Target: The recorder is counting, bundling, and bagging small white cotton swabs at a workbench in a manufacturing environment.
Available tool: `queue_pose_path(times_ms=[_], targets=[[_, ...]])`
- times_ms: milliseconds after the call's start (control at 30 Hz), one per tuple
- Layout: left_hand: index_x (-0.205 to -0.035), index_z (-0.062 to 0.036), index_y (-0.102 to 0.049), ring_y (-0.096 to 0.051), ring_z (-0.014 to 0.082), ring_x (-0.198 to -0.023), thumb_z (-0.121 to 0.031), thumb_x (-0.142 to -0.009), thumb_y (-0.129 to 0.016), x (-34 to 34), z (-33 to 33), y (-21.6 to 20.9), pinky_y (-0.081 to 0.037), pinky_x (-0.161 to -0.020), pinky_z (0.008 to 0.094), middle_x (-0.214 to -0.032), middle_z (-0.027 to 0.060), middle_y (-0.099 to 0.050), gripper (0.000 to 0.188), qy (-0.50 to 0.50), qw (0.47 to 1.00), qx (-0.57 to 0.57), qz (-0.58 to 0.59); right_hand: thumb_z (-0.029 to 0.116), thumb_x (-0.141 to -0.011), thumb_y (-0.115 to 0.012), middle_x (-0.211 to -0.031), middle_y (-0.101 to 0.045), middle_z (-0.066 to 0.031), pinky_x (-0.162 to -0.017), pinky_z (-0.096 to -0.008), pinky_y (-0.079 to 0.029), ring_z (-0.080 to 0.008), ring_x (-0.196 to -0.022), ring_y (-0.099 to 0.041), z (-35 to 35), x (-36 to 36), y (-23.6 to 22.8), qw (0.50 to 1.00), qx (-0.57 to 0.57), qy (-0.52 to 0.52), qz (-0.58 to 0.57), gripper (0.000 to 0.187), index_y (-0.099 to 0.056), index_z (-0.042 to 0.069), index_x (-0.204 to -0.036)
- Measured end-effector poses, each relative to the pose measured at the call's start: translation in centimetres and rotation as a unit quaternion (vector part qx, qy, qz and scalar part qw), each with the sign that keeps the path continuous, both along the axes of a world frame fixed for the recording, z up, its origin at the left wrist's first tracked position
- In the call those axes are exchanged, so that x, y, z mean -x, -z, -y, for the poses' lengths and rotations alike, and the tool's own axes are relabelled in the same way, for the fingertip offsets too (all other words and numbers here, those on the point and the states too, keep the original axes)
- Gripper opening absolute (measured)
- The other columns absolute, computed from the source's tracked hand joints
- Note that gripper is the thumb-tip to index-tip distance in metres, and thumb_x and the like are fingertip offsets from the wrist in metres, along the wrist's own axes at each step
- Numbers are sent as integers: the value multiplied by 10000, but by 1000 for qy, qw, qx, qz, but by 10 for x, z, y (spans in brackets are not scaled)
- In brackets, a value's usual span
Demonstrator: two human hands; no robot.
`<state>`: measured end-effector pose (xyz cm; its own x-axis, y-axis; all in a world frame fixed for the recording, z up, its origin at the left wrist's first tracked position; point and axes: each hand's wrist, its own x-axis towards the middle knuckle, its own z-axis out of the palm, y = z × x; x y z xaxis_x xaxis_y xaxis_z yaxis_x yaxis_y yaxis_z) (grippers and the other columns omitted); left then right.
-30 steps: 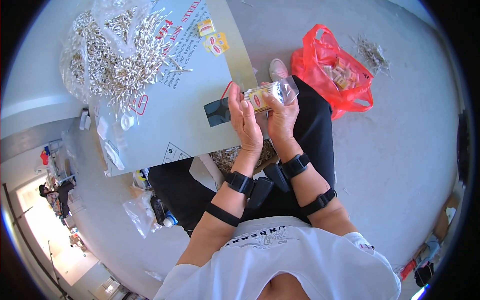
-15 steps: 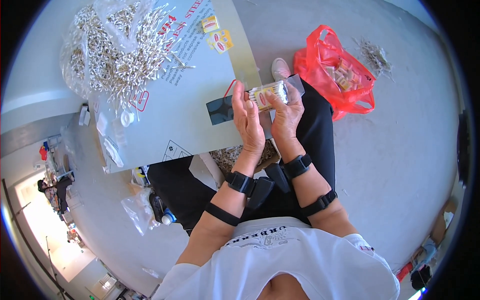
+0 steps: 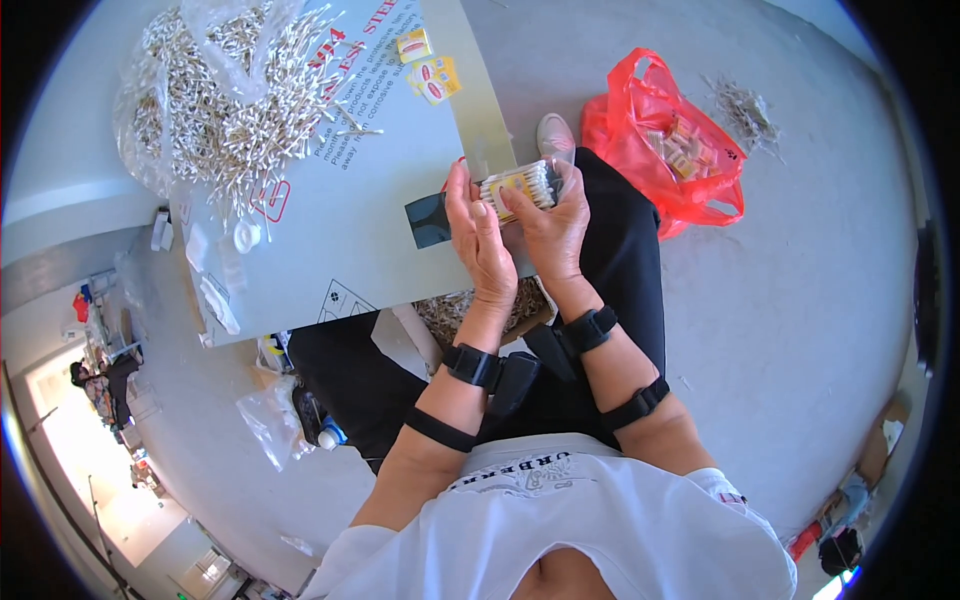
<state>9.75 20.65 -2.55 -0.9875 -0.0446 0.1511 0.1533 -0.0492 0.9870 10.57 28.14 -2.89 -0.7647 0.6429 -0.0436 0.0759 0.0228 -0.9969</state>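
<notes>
A small clear packet of cotton swabs with a yellow label is held over the table's edge. My right hand is closed around the packet, its thumb pressed on the label. Loose clear film sticks out past the swab tips on that side. My left hand stands upright at the packet's other end, fingers stretched out and thumb apart. That end meets the inside of the hand; the exact contact is partly hidden. On the table lie several yellow labels.
A large heap of loose cotton swabs in clear plastic covers the table's far left. Beside it is a white tape roll. A red bag with packets stands on the floor at right, near scattered swabs. An open box sits below the table edge.
Both hands and the packet have moved slightly left. The right hand now wraps the packet's side more closely, and its thumb has shifted left along the label.
</notes>
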Motion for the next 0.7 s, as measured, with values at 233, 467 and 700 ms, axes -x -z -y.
queue_pose_path(times_ms=[233,467,700], targets=[[-1471,54,-239,-281,303,-1408,-477,-1007,-397,2,-2,0,-186,-1179,425,-1497,220,-296,723,20,999,-47,16,58,-694,-822,-915,-660,-78,-741,-288,-525,-131,-809,-615,3,3,6,991,129,14,-13,462,-573,-25,-1075],[-1465,47,-251,-262,319,-1419,-476,-1009,-392,-2,0,-9,-197,-1172,434,-1505,226,-283,708,7,990,-123,63,-23,-739,-770,-889,-678,-48,-685,-263,-532,-104,-755,-628,3,-3,-5,953,299,11,-56,288,-627,-4,-988],[-1469,53,-238,-251,298,-1424,-446,-1022,-383,-13,-3,-14,-184,-1181,398,-1502,219,-290,685,31,985,-147,85,-34,-746,-754,-914,-695,-59,-723,-268,-537,-122,-779,-650,1,-2,-5,933,357,7,-51,290,-651,-2,-1015]])
